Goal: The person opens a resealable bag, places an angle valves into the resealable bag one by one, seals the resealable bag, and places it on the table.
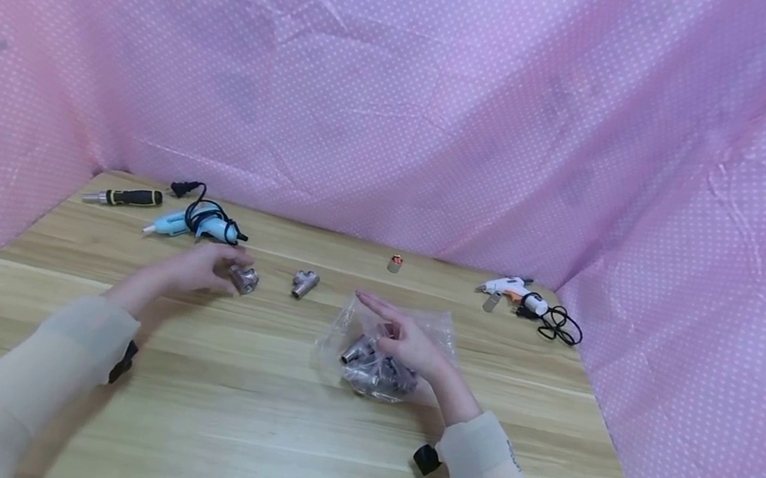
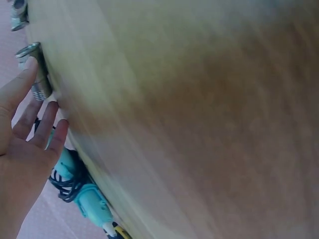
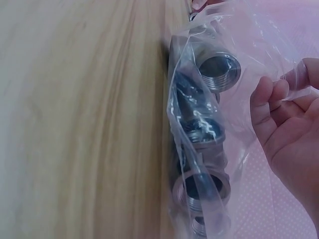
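Observation:
My left hand [image 1: 214,268] holds a metal threaded pipe tee [image 1: 243,279] low over the wooden table, toward the back left. In the left wrist view the thumb lies against this tee [image 2: 39,72], with the other fingers stretched out beside it. A second pipe tee [image 1: 304,284] lies on the table just to the right. My right hand [image 1: 414,347] pinches the film of a clear plastic bag [image 1: 440,329]. Inside the bag, several metal pipe fittings [image 1: 375,375] lie heaped; their threaded ends [image 3: 219,72] show through in the right wrist view.
A blue glue gun [image 1: 207,221] with its black cord wound round it and a black-handled screwdriver [image 1: 135,197] lie at the back left. A small container with red contents [image 1: 395,264] stands at the back. A white glue gun [image 1: 508,287] lies back right. Pink dotted cloth [image 1: 405,107] surrounds the table.

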Motion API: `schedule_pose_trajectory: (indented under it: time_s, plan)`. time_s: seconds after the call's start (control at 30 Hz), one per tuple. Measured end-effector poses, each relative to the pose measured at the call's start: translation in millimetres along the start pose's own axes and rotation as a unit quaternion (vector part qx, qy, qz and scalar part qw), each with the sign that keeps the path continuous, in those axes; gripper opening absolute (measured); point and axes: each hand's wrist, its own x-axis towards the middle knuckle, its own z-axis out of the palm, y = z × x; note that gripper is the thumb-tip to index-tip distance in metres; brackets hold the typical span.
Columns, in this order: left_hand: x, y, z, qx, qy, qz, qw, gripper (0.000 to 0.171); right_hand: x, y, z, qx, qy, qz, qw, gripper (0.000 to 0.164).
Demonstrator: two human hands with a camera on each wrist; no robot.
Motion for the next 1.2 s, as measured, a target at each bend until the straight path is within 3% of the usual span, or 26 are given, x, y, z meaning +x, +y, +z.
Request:
schedule_pose_trajectory:
  time_s: [0.33,0.6,0.83,1.2]
  plan:
    - [4.0,-12.7,1.0,0.025,0.022,0.016,0.9993,0.032,1.1,-2.0,-1.9,-0.008,-0.011,-0.012,1.0,0.067]
    - [9.3,-19.1,1.8,0.035,0.023,0.022,0.9989,0.024,7.1,30.1,0.9,-0.01,0.0,-0.011,1.0,0.072]
    - [8.6,-13.4,0.6,0.055,0.03,0.024,0.9977,0.021,8.4,34.3,0.6,-0.004,0.007,-0.015,1.0,0.075]
    - [0.6,5.8,5.0,0.039,0.039,0.011,0.9984,0.021,8.5,27.9,2.7,-0.013,0.007,-0.007,1.0,0.071]
